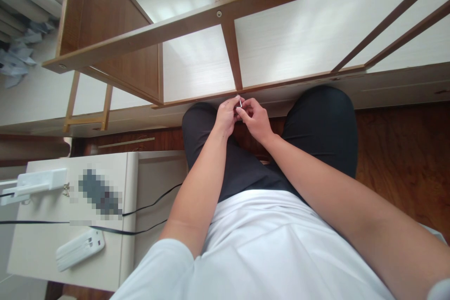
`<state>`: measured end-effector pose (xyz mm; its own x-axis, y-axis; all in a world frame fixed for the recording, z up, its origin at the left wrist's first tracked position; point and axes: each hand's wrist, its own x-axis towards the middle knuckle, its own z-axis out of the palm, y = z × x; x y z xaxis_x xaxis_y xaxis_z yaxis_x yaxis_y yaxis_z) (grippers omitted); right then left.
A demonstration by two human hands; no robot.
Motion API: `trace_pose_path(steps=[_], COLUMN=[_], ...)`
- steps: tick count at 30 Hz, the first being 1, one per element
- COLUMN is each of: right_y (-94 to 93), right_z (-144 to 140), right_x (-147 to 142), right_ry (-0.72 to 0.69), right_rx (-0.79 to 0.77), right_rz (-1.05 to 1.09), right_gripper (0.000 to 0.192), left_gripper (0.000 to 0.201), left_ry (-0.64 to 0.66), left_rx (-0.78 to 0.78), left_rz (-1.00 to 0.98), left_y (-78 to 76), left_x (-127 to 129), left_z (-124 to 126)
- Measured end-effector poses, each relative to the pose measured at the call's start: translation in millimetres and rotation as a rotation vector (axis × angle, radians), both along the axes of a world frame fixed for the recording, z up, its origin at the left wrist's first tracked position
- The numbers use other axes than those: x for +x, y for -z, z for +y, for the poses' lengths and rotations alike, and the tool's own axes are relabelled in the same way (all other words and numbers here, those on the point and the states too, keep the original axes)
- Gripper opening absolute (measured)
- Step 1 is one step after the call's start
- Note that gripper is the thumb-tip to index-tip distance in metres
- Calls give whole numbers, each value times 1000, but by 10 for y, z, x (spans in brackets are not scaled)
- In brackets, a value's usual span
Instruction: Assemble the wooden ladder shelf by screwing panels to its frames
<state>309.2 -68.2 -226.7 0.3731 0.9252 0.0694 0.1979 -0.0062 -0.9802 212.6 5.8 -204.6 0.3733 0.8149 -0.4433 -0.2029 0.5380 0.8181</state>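
Note:
My left hand [227, 115] and my right hand [256, 119] meet between my knees, fingers closed together. A small, thin, shiny light-coloured piece [241, 103] sticks up between the fingertips of both hands. Most of it is hidden by the fingers, so its kind does not show. Just beyond the hands runs the lower rail of a brown wooden frame [230, 40], with an upright post ending close to my fingertips. A round bolt head [219, 14] sits in the upper rail. Neither hand appears to touch the frame.
A wooden panel [116, 33] stands at the frame's left, on a pale bed-like surface [284, 33]. To my left, a light nightstand [112, 262] holds a white power bank [80, 249], a white power strip [42, 183] and a blurred-out dark object [100, 192]. Black cables [154, 204] run towards me.

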Motion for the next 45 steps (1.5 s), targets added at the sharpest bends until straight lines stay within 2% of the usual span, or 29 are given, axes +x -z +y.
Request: trace_pose_path(steps=[4, 11, 19, 25, 31, 45], right_y=[6, -13, -69, -65, -40, -23], right_z=[24, 19, -23, -16, -14, -25], right_x=[-12, -15, -37, -33, -37, -38], right_ry=[-48, -35, -53, -41, -52, -55], right_rx=[9, 14, 18, 33, 26, 35], right_rz=[20, -4, -44, -47, -38, -39], right_gripper=[30, 31, 30, 29, 28, 24], left_gripper=[19, 14, 14, 16, 20, 16], left_ry=[-29, -66, -124, -131, -151, -186], left_rx=[-23, -63, -22, -42, -104, -84], left_rz=[7, -49, -111, -47, -89, -127], left_y=[14, 18, -16, -27, -3, 29], left_x=[32, 61, 54, 70, 75, 81], left_z=[32, -17, -47, -31, -47, -100])
